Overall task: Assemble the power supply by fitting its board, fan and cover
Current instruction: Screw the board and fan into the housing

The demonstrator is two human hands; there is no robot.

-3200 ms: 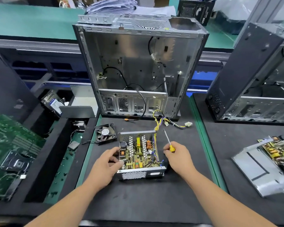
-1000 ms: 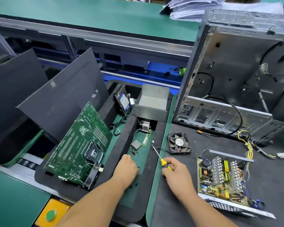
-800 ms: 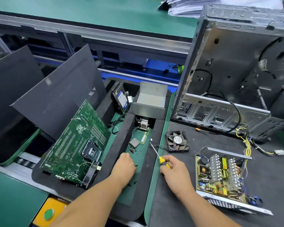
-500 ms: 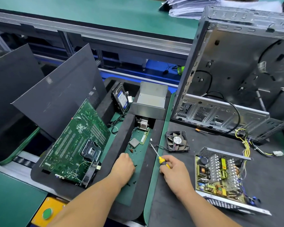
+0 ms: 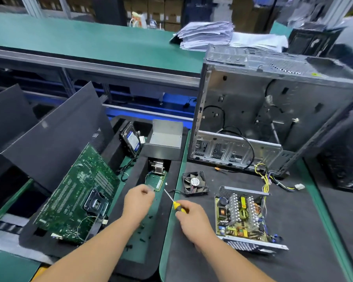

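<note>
While both forearms reach forward from the bottom edge, the left hand (image 5: pixel 138 200) hovers over the green-floored slot of the black foam tray (image 5: pixel 167 237), its fingers curled in; whether they pinch anything is too blurred to tell. The right hand (image 5: pixel 193 217) lies just beside it on the dark mat (image 5: pixel 293 224), fingers wrapped round the yellow handle of a screwdriver (image 5: pixel 172 202) whose shaft points up and left. Small dark screws (image 5: pixel 140 233) lie scattered on the slot floor below the left wrist. Right of the right hand sits the open power supply (image 5: pixel 243 218), its board exposed. The fan (image 5: pixel 195 183) lies loose on the mat beyond the screwdriver tip. Farther back, the grey metal cover (image 5: pixel 164 141) rests across the tray's far end, beside an empty computer case (image 5: pixel 253 110).
</note>
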